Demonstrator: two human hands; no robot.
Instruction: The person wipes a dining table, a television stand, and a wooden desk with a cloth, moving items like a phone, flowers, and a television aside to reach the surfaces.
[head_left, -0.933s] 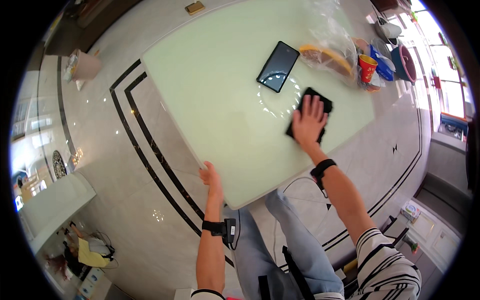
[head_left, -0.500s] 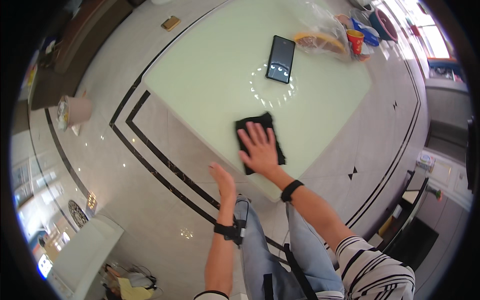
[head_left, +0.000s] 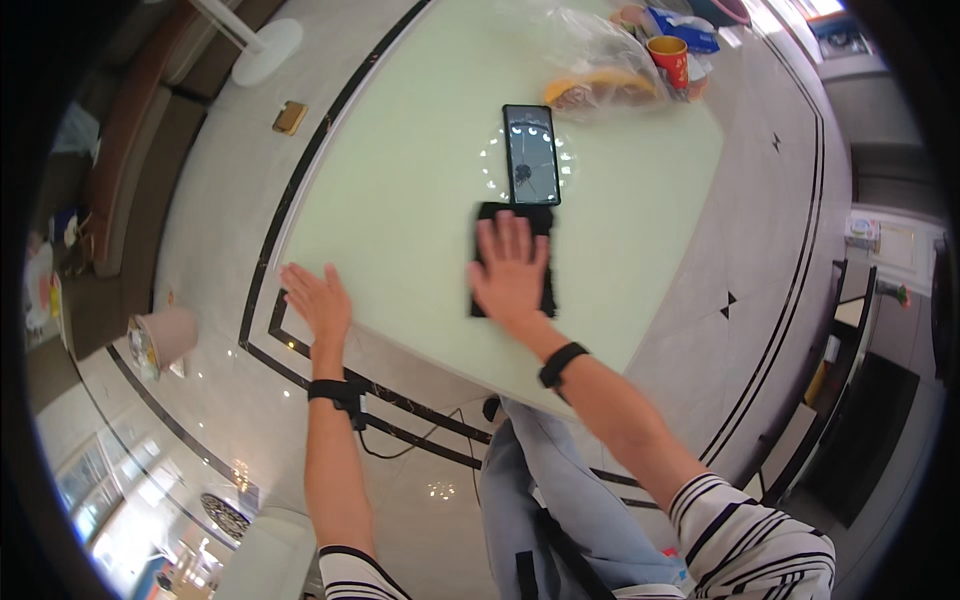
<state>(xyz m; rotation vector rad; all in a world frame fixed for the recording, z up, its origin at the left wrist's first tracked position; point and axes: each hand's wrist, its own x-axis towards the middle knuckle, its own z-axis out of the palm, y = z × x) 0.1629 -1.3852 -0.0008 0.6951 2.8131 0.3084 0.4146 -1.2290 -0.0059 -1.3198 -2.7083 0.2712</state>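
A: Where is the black cloth (head_left: pixel 513 262)?

B: On the pale green desk (head_left: pixel 400 200); the right hand (head_left: pixel 510 268) lies flat and open on it; its top edge touches the phone (head_left: pixel 531 154).

A: And the left hand (head_left: pixel 318 300)?

B: Open too, holding nothing, at the desk's near edge.

A: What could go wrong?

B: A push forward might bump the phone toward the bag (head_left: pixel 600 70) and red cup (head_left: pixel 670 60); the left side has more room.

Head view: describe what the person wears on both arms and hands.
Both hands are bare. The left hand has a black wrist strap with a thin dark cable trailing off it. The right hand has a plain black wristband. Both upper arms show black-and-white striped sleeves.
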